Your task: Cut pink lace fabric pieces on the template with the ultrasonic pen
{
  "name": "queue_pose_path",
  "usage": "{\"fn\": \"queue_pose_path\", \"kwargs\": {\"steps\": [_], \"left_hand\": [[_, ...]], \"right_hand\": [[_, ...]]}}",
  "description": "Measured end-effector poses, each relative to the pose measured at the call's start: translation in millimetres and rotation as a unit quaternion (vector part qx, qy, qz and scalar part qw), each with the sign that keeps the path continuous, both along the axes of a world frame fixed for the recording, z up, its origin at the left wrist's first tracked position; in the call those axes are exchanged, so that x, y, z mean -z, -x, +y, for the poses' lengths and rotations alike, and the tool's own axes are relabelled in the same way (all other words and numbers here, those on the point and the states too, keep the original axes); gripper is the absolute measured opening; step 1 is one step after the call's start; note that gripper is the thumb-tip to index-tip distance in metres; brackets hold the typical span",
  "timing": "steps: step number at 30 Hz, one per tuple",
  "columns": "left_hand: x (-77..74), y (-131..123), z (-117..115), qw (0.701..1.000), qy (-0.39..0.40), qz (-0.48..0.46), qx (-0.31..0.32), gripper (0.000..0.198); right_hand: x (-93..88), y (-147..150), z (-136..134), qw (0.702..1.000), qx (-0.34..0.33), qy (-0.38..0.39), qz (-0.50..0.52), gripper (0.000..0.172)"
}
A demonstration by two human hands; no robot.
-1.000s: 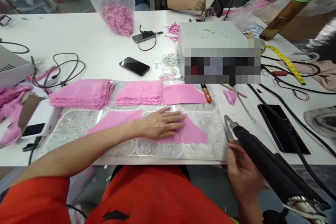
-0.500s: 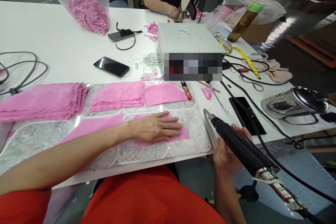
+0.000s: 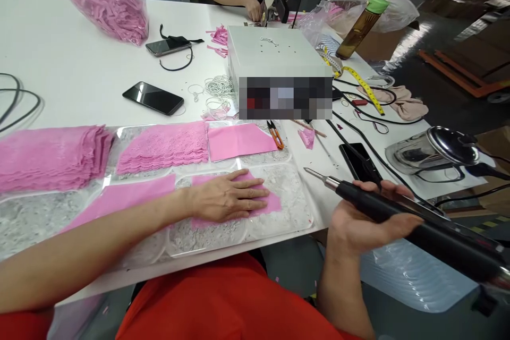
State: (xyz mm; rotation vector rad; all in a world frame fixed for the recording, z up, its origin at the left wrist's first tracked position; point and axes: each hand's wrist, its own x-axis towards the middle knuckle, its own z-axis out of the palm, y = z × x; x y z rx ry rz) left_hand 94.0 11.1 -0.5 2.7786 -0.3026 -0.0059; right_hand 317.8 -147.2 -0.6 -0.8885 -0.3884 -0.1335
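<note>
My left hand [image 3: 227,196] lies flat, fingers stretched, on a cut piece of pink fabric [image 3: 274,203] over a grey marbled mat [image 3: 290,180]. My right hand [image 3: 358,223] is wrapped around a thick black handpiece [image 3: 374,203] with a pointed metal tip. The tip points left, above the table and to the right of the mat. A thin metal strip shows beside the handpiece in that hand; its kind is unclear. Another flat pink piece [image 3: 135,196] lies partly under my left forearm. Beyond my hand are a lacy pink stack [image 3: 167,146] and a plain pink piece [image 3: 241,141].
Orange thread snips [image 3: 274,135] rest at the mat's back edge. A grey box [image 3: 274,53] stands behind it. Phones [image 3: 153,98], a steel-lidded pot [image 3: 432,154] and cables are around. A folded pink pile [image 3: 51,159] lies left. Across the table, a person's hand [image 3: 253,6] is beside a machine.
My right hand has turned palm up, and the handpiece has swung flatter, its rear toward the right. My left hand stays on the fabric. The view has shifted slightly.
</note>
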Motion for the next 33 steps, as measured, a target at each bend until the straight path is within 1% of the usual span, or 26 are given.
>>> {"fn": "queue_pose_path", "kwargs": {"steps": [2, 4, 8, 12, 21, 25, 30, 33], "left_hand": [[0.3, 0, 0, 1.0, -0.009, -0.007, 0.003, 0.044], [1.0, 0, 0, 1.0, -0.016, -0.016, 0.007, 0.044], [2.4, -1, -1, 0.999, -0.017, -0.03, 0.007, 0.042], [2.5, -2, -2, 0.999, -0.008, -0.033, 0.006, 0.041], [0.3, -3, -3, 1.0, 0.004, -0.019, -0.006, 0.04], [0.6, -4, -3, 1.0, -0.001, -0.019, -0.001, 0.039], [1.7, -4, -3, 0.999, -0.015, -0.047, 0.005, 0.039], [1.9, -4, -3, 0.999, -0.022, -0.048, 0.006, 0.038]], "right_hand": [[-11.6, -1, -8, 1.0, 0.006, -0.002, 0.006, 0.03], [-20.2, 2, -17, 1.0, -0.002, 0.008, 0.012, 0.028], [-27.1, 11, -30, 0.996, -0.07, 0.061, -0.003, 0.028], [-27.7, 20, -33, 0.989, -0.121, 0.09, 0.004, 0.023], [-21.2, 23, -31, 0.975, -0.197, 0.094, -0.026, 0.021], [-18.8, 23, -32, 0.973, -0.209, 0.092, -0.032, 0.02], [-20.4, 23, -30, 0.971, -0.213, 0.096, -0.047, 0.02], [-20.7, 23, -28, 0.97, -0.216, 0.096, -0.051, 0.02]]}}
